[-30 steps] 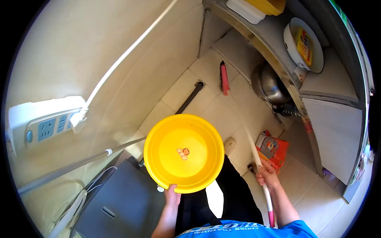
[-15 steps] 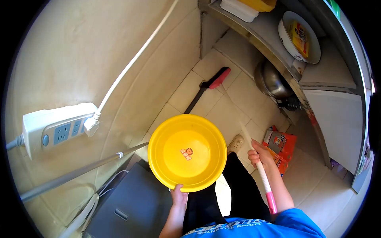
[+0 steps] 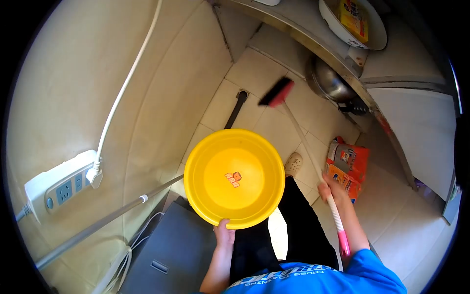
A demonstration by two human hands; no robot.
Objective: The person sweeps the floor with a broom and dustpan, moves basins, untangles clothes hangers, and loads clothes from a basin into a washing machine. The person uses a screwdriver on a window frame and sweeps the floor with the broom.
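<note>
From here, bare floor tiles (image 3: 268, 128) leave room between the yellow basin (image 3: 232, 157) and the broom head (image 3: 278, 93). A black pipe (image 3: 236, 111) interrupts that floor; the metal pole (image 3: 107, 215) and grey cabinet (image 3: 181, 245) crowd the left. Red-and-orange packaging (image 3: 348, 161) flanks the broom handle (image 3: 307, 143), while a shelf (image 3: 320, 49) overhangs the steel pot (image 3: 332, 82).

A pale tiled floor (image 3: 252, 68) meets a beige wall (image 3: 73, 98) (faintly seamed) near 1 grey shelf unit (image 3: 303, 27).

Head view, one, wide and round-edged: looking forward and steeply down from the wearer's head; left hand (image 3: 225, 235) and right hand (image 3: 335, 189) showing nearer, low in frame; tiled floor (image 3: 252, 68) lying farther, upper centre.
</note>
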